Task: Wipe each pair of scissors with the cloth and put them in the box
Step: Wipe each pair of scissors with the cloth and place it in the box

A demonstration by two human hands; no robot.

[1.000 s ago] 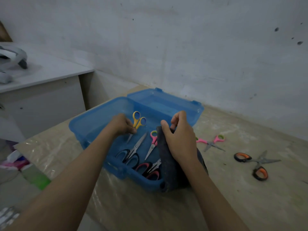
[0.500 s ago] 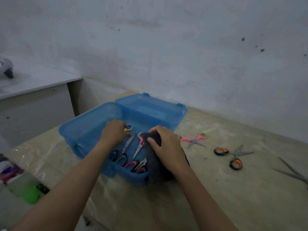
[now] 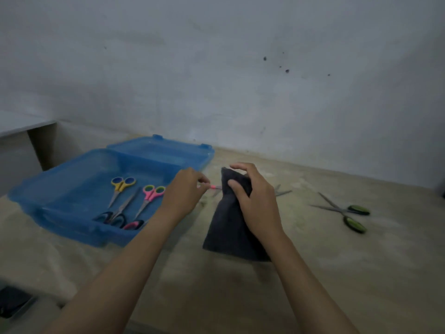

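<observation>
An open blue box (image 3: 60,226) sits at the left and holds several scissors, among them a yellow pair (image 3: 122,183), a pink pair (image 3: 153,191) and a black-handled pair (image 3: 112,216). My left hand (image 3: 184,195) is just right of the box, pinching the pink handle of small scissors (image 3: 213,187) that are mostly hidden behind the cloth. My right hand (image 3: 252,201) grips the top of a dark cloth (image 3: 228,232), which hangs down to the table. Green-handled scissors (image 3: 346,210) lie open at the right.
The box lid (image 3: 163,150) lies flat behind the box near the wall. Grey blades (image 3: 282,192) of another pair stick out from behind my right hand. A white desk (image 3: 14,126) stands at the far left, and a dark object (image 3: 12,301) lies at the lower left.
My left hand came out of the box and moved right to the pink scissors on the table. My right hand carried the cloth off the box's edge to the right.
</observation>
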